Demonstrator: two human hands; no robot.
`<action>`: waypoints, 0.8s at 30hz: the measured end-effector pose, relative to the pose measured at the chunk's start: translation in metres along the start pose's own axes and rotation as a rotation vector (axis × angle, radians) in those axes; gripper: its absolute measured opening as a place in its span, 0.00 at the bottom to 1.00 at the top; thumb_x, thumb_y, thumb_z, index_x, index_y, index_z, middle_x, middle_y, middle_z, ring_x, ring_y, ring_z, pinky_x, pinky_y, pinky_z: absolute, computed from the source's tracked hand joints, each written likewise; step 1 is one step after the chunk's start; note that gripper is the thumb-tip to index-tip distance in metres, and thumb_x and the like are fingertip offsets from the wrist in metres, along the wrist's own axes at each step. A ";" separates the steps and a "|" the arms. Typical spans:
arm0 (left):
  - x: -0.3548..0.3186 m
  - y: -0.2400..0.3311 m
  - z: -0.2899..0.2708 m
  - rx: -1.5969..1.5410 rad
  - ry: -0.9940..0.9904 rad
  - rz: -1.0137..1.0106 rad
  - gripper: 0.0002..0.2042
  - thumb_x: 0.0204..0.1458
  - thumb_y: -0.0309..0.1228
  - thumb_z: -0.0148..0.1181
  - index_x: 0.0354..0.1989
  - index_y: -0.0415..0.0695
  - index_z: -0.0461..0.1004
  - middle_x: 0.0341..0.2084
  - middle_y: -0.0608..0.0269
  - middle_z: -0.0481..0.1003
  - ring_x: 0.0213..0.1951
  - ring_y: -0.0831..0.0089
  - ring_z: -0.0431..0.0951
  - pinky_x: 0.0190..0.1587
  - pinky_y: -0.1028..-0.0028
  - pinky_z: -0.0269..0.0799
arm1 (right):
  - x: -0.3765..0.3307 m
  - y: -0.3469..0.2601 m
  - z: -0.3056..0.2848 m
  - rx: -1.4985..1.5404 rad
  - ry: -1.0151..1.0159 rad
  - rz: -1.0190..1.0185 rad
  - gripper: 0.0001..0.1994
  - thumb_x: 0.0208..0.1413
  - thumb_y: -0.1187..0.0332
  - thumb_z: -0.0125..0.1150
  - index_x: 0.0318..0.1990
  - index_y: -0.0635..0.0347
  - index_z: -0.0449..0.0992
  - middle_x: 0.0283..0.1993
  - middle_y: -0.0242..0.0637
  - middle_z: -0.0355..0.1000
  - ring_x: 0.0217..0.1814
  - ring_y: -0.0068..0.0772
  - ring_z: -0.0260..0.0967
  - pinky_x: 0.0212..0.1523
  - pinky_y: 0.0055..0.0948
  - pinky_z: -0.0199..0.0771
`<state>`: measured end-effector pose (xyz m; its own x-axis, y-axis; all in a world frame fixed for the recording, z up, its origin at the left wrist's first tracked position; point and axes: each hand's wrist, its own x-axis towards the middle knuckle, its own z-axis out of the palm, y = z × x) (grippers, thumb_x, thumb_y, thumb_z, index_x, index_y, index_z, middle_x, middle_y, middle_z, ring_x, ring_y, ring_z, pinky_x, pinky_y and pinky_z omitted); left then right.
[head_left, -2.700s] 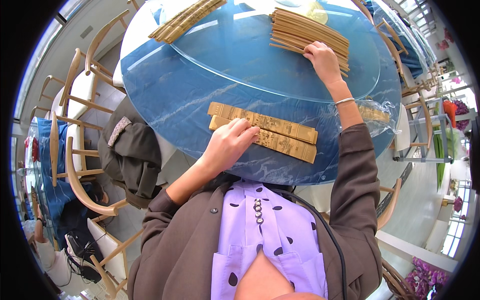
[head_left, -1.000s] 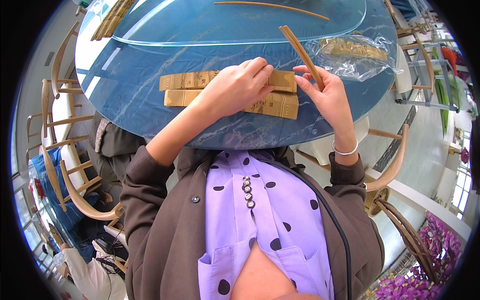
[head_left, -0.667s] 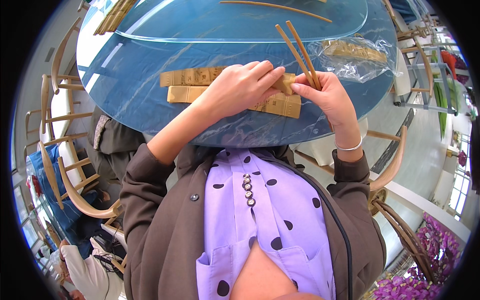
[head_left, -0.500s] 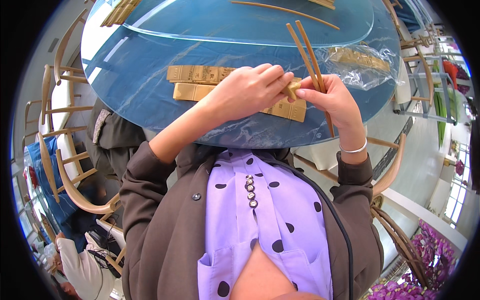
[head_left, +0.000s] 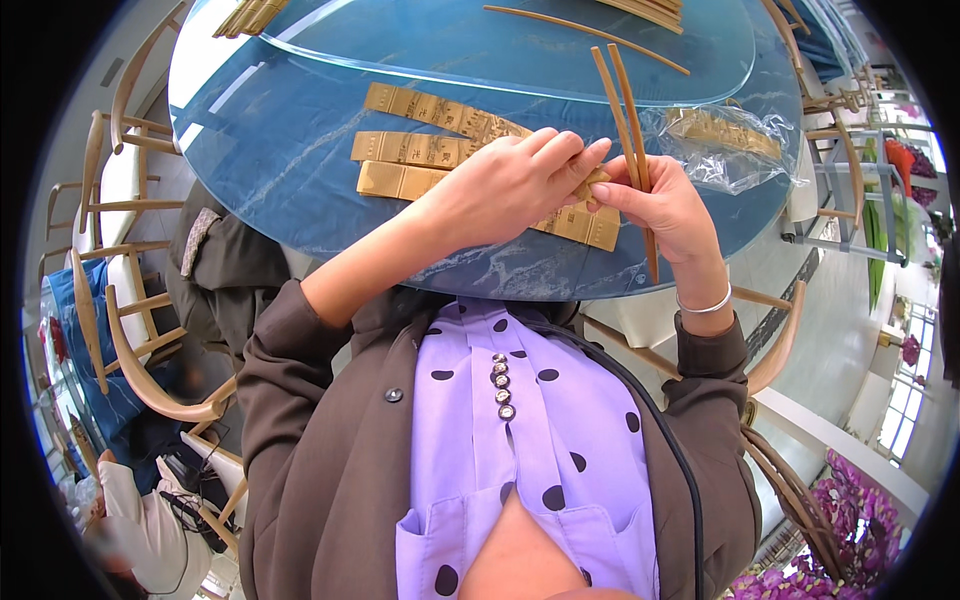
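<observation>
The right hand [head_left: 670,210] grasped a pair of wooden chopsticks [head_left: 625,115] between thumb and fingers. Their long axis ran steeply away from the person, the far ends leaning a little to the left and slightly apart, converging at the grip; the near end stuck out below the hand, toward the person. The same hand's thumb touched the end of a gold paper sleeve [head_left: 596,184], pinched up between the two hands. The left hand [head_left: 515,190] held that sleeve near this end with curled fingers; the end pointed right, toward the right hand.

Left of the left hand, three printed sleeves [head_left: 405,150] fanned out, lying mostly left to right; that hand covered their middles, so which one it gripped could not be told. The nearest sleeve's right end [head_left: 585,225] emerged just below the fingers. Just right of the right hand lay a clear plastic bag [head_left: 712,172] with gold sleeves inside. Beyond both hands, a single chopstick [head_left: 590,35] slanted across the glass turntable [head_left: 430,45], with a bundle of chopsticks [head_left: 650,12] past it. Far to the left, beyond the left hand, was a stack of gold sleeves [head_left: 250,16].
</observation>
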<state>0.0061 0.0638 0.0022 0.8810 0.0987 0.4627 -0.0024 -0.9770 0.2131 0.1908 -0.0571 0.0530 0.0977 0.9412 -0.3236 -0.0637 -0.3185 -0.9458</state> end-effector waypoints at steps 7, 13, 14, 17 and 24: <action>0.005 -0.010 0.000 -0.035 0.037 0.017 0.15 0.49 0.26 0.60 0.44 0.40 0.67 0.38 0.55 0.69 0.48 0.57 0.70 0.56 0.63 0.64 | -0.001 0.006 -0.001 -0.026 0.046 -0.024 0.08 0.54 0.70 0.70 0.38 0.64 0.79 0.26 0.29 0.75 0.22 0.10 0.62 0.23 0.12 0.54; 0.005 -0.002 -0.009 -0.138 -0.036 -0.033 0.19 0.52 0.37 0.63 0.45 0.41 0.67 0.36 0.58 0.69 0.41 0.62 0.74 0.46 0.65 0.69 | -0.003 0.009 0.004 -0.048 0.115 -0.100 0.10 0.55 0.68 0.71 0.36 0.66 0.79 0.29 0.29 0.74 0.31 0.16 0.67 0.35 0.17 0.68; 0.005 -0.001 -0.010 -0.151 -0.052 -0.042 0.19 0.52 0.40 0.64 0.45 0.41 0.66 0.36 0.59 0.69 0.40 0.62 0.74 0.46 0.65 0.69 | -0.004 0.008 0.003 -0.079 0.109 -0.099 0.10 0.55 0.68 0.71 0.36 0.66 0.79 0.29 0.28 0.73 0.31 0.15 0.67 0.34 0.17 0.67; 0.008 0.001 -0.006 -0.032 0.076 0.034 0.18 0.55 0.45 0.59 0.39 0.43 0.65 0.30 0.63 0.66 0.32 0.67 0.73 0.38 0.69 0.68 | -0.004 0.007 0.002 -0.155 0.085 -0.103 0.11 0.55 0.67 0.71 0.35 0.67 0.78 0.28 0.27 0.72 0.31 0.13 0.65 0.33 0.16 0.66; 0.007 0.004 -0.006 0.157 0.067 0.088 0.16 0.59 0.45 0.55 0.36 0.42 0.65 0.28 0.65 0.64 0.29 0.72 0.70 0.34 0.73 0.65 | -0.004 0.002 0.014 -0.124 0.071 -0.131 0.07 0.57 0.70 0.67 0.34 0.66 0.77 0.27 0.24 0.70 0.29 0.11 0.61 0.30 0.15 0.62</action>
<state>0.0099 0.0620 0.0112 0.8470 0.0187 0.5313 0.0004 -0.9994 0.0346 0.1767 -0.0595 0.0527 0.1675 0.9664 -0.1948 0.0763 -0.2097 -0.9748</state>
